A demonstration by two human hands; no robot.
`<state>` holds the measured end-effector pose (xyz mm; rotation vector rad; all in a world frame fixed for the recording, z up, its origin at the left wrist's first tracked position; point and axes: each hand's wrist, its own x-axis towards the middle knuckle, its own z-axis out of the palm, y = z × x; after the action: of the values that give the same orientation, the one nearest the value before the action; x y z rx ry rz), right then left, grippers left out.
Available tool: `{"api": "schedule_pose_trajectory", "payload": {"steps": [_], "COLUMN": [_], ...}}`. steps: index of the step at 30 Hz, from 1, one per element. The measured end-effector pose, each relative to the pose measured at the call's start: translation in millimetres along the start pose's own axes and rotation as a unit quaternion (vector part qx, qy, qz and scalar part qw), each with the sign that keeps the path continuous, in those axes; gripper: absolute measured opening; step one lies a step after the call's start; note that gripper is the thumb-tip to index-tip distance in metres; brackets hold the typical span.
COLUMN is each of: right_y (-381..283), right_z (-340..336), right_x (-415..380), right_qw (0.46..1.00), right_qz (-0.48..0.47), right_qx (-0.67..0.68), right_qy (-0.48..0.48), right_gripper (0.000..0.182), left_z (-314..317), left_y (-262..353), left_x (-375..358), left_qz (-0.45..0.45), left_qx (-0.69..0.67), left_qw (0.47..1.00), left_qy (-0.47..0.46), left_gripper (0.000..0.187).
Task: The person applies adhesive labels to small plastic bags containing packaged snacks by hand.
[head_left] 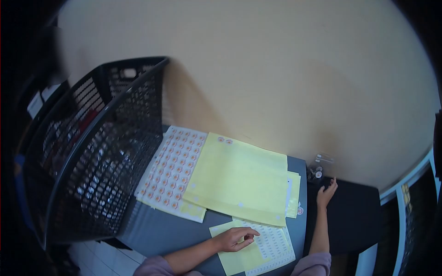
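Observation:
My left hand (237,239) is over a small-print label sheet (275,246) and the yellow backing (226,256) at the front edge. Its fingers are curled together; anything between them is too small to make out. My right hand (326,193) is on the right, fingers apart, beside a clear container (316,174) of small items. A large yellow sheet (244,177) with two round stickers at its top lies mid-table. Left of it is a white sheet (174,165) with rows of round orange stickers.
A large black plastic basket (106,115) stands on the left, with clear items inside. The grey table (172,230) meets a beige wall (276,69). A black surface (352,216) adjoins it on the right. One round sticker (300,210) is near the table's right edge.

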<state>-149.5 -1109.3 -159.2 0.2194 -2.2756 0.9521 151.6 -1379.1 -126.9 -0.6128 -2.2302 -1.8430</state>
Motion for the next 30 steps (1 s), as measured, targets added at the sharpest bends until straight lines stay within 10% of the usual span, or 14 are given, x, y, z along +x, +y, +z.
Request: {"api": "schedule_pose_trajectory", "payload": {"steps": [6,14,17,24,30], "right_y": [-119,-293,-327,-434,-593], "right_z": [-50,-28,-12,-32,-53], "right_x": [-4,-106,-131,-103,-61], "right_qw": [0.982,0.813,0.735,0.748,0.675], "right_qz": [-0.172,-0.412,-0.531,-0.563,-0.637], "right_qx": [0.012,0.112,0.143,0.3,0.352], "right_qy": [-0.074,-0.396,-0.396,-0.184,-0.118], "right_gripper": [0.048,0.046,0.038,0.016,0.023], "left_z": [5,-12,-44,-92,-81], "left_y": [13,65,87,120,129], "left_x": [3,-10,-44,-175,-274], "left_qz": [0.143,0.219,0.215,0.043,-0.107], "left_qx": [0.036,0.024,0.088,0.226,0.326], "left_qw": [0.987,0.946,0.944,0.916,0.77], "left_qy": [0.071,0.238,0.233,0.327,0.538], "left_gripper": [0.022,0.038,0.042,0.04,0.037]}}
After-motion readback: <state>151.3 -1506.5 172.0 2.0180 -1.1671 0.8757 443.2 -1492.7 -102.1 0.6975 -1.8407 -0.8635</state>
